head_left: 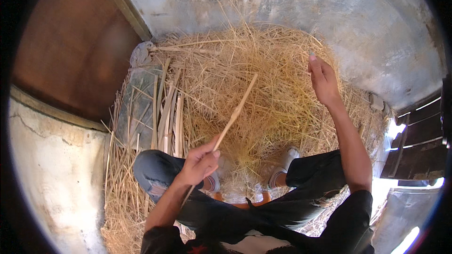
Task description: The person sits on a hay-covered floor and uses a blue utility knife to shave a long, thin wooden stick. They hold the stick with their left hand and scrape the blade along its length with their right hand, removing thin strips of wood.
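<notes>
My left hand (200, 162) is closed round a long, thin bamboo strip (238, 109) with a knot partway along. The strip slants up and away to the right, and its lower end passes behind my wrist over my left thigh. Farther off to the right, my right hand (325, 82) is raised above the pile of pale shavings (263, 94), apart from the strip. Its fingers are curled together. A small blue-green spot shows at its fingertips, too small to name, and the rest of the grip is hidden.
Several split bamboo strips (168, 115) lie left of the pile beside a grey slab (136, 103). A brown panel (75, 37) stands at the far left, a grey wall (329, 9) behind. Dark wooden slats (416, 136) are at the right. An orange seat (245, 204) shows between my legs.
</notes>
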